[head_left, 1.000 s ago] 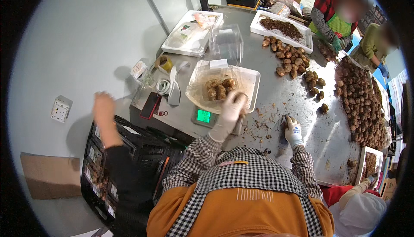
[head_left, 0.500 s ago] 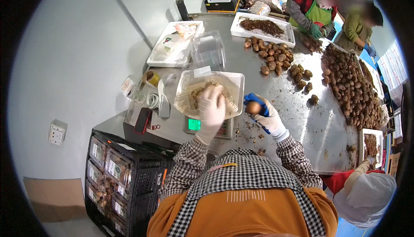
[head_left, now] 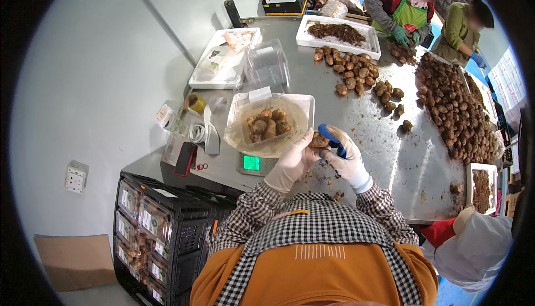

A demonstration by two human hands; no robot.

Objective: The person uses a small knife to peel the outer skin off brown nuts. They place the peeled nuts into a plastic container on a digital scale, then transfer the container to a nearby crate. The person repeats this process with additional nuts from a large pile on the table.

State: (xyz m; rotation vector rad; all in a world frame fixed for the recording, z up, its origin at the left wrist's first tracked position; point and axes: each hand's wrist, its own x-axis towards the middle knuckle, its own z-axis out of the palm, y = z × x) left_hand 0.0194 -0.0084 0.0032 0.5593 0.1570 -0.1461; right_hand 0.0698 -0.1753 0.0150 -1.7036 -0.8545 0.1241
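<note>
A brown taro (head_left: 319,140) is held between my two hands, close to the table's near edge. My left hand (head_left: 296,162), in a white glove, grips it from the left with the fingers bent. From the other side, my right hand (head_left: 346,161), in a white glove with a blue coated palm, closes around it. Left of them several taros (head_left: 271,128) lie in a clear plastic tub (head_left: 237,136), set in a white tray (head_left: 306,105). Under the tray sits a scale with a lit green display (head_left: 251,163).
Loose taros (head_left: 356,72) and a big heap (head_left: 446,111) cover the table's right side. Stacked clear lids (head_left: 268,66), a tape roll (head_left: 195,103) and a phone (head_left: 185,158) lie leftward. A black crate (head_left: 184,245) holds packed tubs. Co-workers stand far right and lower right.
My left hand has left the tub and come right and nearer, onto the taro in my right hand. The tub's taros now show uncovered.
</note>
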